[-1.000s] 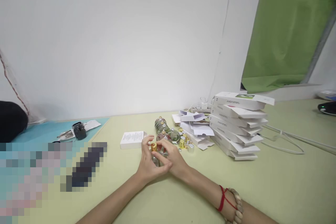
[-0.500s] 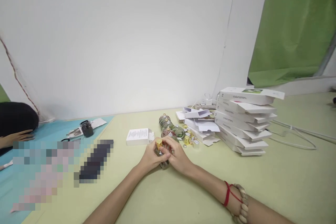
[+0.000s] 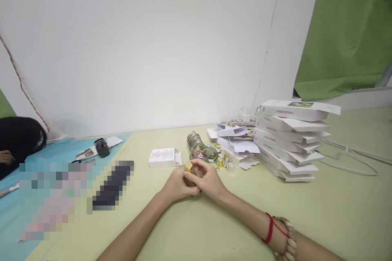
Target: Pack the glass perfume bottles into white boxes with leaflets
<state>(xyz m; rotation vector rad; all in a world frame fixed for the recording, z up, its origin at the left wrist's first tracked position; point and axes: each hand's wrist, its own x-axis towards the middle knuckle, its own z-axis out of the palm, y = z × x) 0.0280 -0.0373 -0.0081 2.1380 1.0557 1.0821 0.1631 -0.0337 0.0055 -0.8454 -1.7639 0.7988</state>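
Both my hands meet at the middle of the table around a small patterned bottle (image 3: 194, 195), mostly hidden by my fingers. A shiny gold cap (image 3: 189, 166) stands out at the top, between my fingertips. My left hand (image 3: 175, 185) is closed round the left side of the bottle. Curled in from the right, my right hand (image 3: 210, 180) has its thumb and fingers against the bottle and close to the cap. Just beyond lie several similar green and reddish patterned bottles (image 3: 196, 142) with metal nozzles. Loose gold and silver caps (image 3: 221, 161) are grouped to their right.
White flat boxes (image 3: 288, 142) are stacked at the right, with opened cartons (image 3: 237, 144) beside them. A small white box (image 3: 162, 158) lies left of the bottles. White cable (image 3: 352, 157) runs at far right. On the blue surface stand a dark jar (image 3: 101, 147) and a co-worker's hand (image 3: 6, 157).
The view has shifted slightly. My right thumb has come up nearer the gold cap, while both hands stay round the bottle. At far left the co-worker's hand has drawn back.
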